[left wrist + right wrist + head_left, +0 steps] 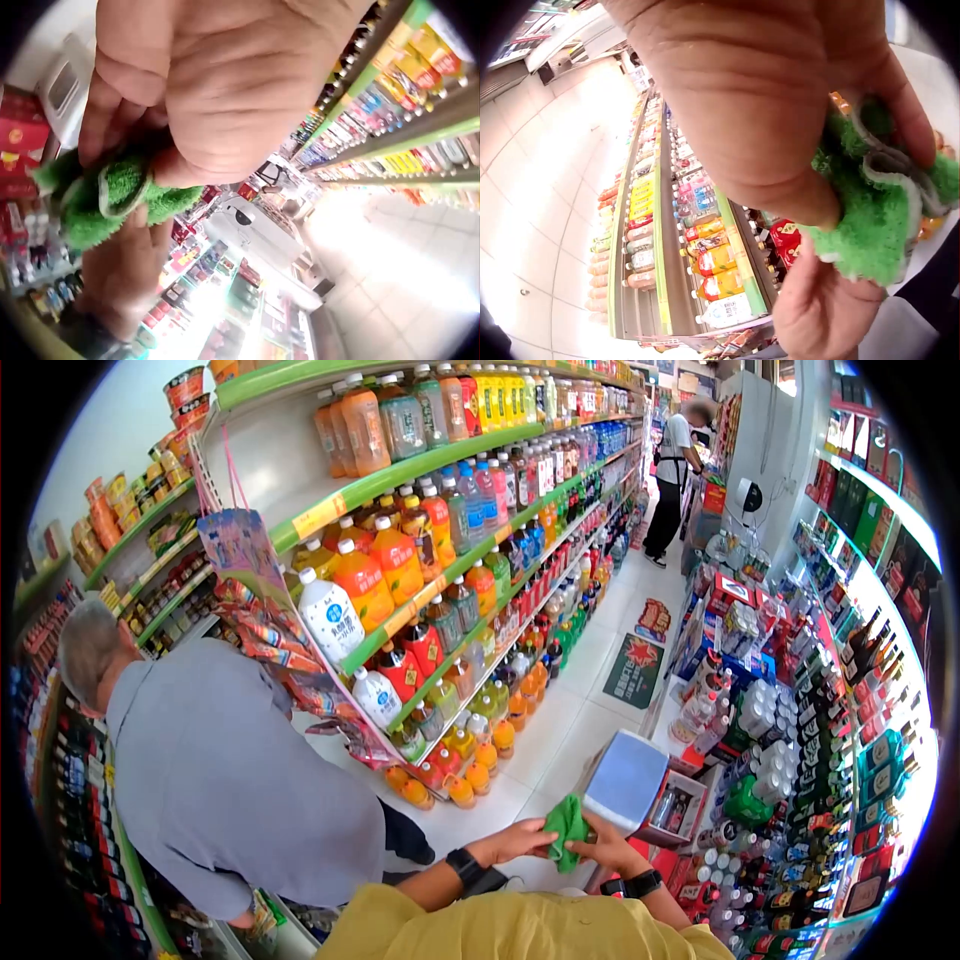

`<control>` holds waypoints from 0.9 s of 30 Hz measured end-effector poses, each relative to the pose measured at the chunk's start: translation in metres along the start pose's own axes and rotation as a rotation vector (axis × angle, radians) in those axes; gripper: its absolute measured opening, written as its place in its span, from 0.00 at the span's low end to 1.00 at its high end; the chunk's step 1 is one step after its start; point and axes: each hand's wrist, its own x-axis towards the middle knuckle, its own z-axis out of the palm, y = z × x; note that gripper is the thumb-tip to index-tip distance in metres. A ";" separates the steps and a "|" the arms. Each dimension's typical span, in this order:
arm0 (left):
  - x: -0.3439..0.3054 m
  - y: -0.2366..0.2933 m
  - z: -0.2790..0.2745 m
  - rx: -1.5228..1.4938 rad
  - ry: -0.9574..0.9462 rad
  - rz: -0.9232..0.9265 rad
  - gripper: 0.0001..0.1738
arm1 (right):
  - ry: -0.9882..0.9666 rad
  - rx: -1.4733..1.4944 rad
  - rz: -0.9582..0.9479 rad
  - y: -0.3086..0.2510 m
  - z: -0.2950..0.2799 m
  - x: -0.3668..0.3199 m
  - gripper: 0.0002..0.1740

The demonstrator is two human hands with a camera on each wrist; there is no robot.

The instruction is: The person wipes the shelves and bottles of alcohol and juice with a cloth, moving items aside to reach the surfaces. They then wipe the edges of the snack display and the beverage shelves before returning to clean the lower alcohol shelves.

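Observation:
A green cloth point(567, 832) with a fuzzy surface and a pale edge is bunched up between both hands, in front of the yellow shirt. My left hand point(522, 840) grips its left side, thumb and fingers curled into the folds. From the other side my right hand point(606, 848) pinches it. In the left wrist view the cloth point(120, 196) is crumpled under the left palm, with the right hand point(127, 270) below it. In the right wrist view the folded cloth point(877, 202) shows its pale edging between the fingers.
A blue-topped white box point(627, 775) stands just beyond the hands. Shelves of bottled drinks point(440, 550) run along the aisle's left side. Crowded bottles and cans point(770, 730) fill the right. A person in grey point(230, 760) bends at the left; another person point(675, 480) stands far down the aisle.

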 end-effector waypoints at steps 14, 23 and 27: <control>-0.063 0.018 -0.062 0.060 0.685 0.223 0.19 | -0.207 0.001 -0.066 -0.069 -0.018 0.128 0.18; -0.088 0.017 -0.063 -0.058 1.035 0.339 0.13 | -0.234 0.387 -0.146 -0.097 -0.058 0.191 0.14; -0.102 0.011 -0.041 -0.178 1.178 0.334 0.11 | -0.310 0.771 0.068 -0.092 -0.054 0.223 0.15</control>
